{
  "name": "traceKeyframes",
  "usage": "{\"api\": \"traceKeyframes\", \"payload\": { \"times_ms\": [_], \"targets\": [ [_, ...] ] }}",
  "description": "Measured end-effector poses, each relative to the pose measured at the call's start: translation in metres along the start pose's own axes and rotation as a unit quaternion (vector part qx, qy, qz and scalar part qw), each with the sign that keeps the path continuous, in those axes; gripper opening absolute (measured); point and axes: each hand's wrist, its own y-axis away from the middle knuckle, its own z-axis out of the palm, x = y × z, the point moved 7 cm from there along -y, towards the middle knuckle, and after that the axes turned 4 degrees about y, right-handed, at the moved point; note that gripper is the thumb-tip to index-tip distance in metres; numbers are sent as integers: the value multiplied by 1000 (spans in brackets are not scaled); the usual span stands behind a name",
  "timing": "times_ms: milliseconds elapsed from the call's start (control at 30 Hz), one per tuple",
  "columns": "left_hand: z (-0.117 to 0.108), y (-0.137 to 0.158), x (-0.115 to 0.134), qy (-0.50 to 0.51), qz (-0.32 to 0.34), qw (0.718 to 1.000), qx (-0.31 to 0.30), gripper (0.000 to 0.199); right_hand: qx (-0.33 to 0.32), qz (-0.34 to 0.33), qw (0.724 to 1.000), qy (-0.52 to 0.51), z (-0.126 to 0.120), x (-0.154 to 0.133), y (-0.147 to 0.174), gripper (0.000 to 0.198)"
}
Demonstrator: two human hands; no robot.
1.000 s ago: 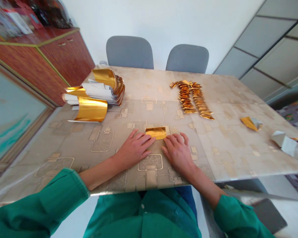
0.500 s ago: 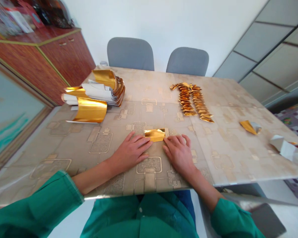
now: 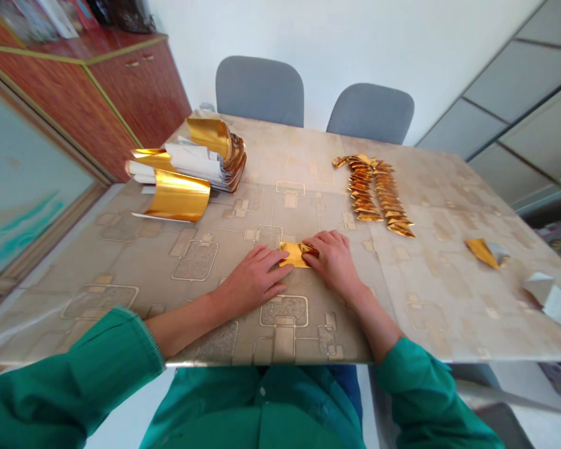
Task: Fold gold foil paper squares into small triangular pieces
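Note:
A small folded strip of gold foil paper (image 3: 293, 254) lies on the table in front of me, between my hands. My left hand (image 3: 257, 277) rests palm down with its fingers stretched out, and its fingertips touch the strip's left end. At the other end, my right hand (image 3: 331, 262) has its fingers bent around the paper, and the foil is turned up there. Its fingertips partly hide that end. Beyond my right hand stand two rows of folded gold foil pieces (image 3: 367, 187), pressed close together.
A stack of gold-faced paper sheets (image 3: 206, 165) lies at the back left, with a curled gold sheet (image 3: 180, 194) in front. Loose paper pieces (image 3: 486, 252) lie on the right. Two grey chairs (image 3: 259, 90) stand behind the patterned tablecloth (image 3: 243, 212). A wooden cabinet (image 3: 135, 87) is at the left.
My right hand has closed in on the strip's right end and turned that end up, so less of the strip shows. The camera view has shifted slightly.

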Motion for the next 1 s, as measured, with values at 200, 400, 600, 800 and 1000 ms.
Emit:
{"api": "traceKeyframes", "payload": {
  "times_ms": [200, 400, 600, 800, 1000],
  "targets": [
    [-8, -2, -4, 37, -23, 998, 44, 40, 42, 5, 999, -28, -7, 0, 3, 8],
    [-15, -2, -3, 52, -13, 996, 69, 25, 47, 15, 994, -95, -10, -1, 3, 10],
    [-19, -2, 4, 38, 18, 995, 86, 20, 0, 62, 968, -241, 1, 5, 6, 8],
    [-18, -1, 11, 17, 40, 996, 77, 20, -18, 27, 957, -289, 1, 0, 11, 9],
    [-15, 1, 13, 21, 43, 997, 65, 18, -28, -38, 982, -181, 1, -8, 19, 10]
  ]
}}
